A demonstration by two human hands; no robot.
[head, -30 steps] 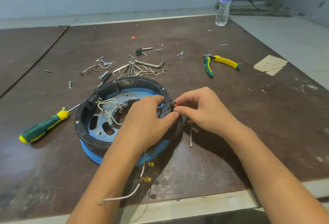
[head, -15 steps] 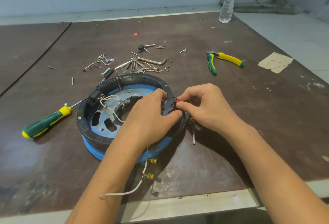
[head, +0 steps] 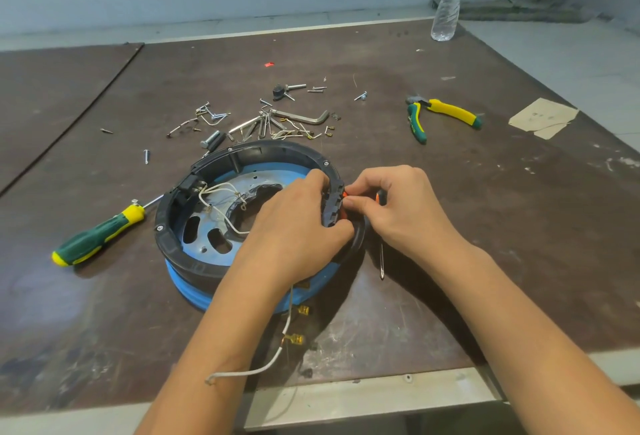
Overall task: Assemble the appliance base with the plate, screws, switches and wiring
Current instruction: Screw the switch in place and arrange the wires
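left hand (head: 294, 227) curled over the right rim of round black-and-blue plastic appliance base (head: 166, 237), gripping it, right hand (head: 398, 206) just outside that rim, thumb and forefinger pinching small orange switch (head: 344, 197), loose silver screws (head: 263, 123) behind the base, green-and-yellow screwdriver (head: 97, 237) to its left

The left hand (head: 298, 227) and right hand (head: 398, 206) hide most of the orange part (head: 344, 197) on the base (head: 169, 244). The top edge crops the water bottle (head: 448, 2)
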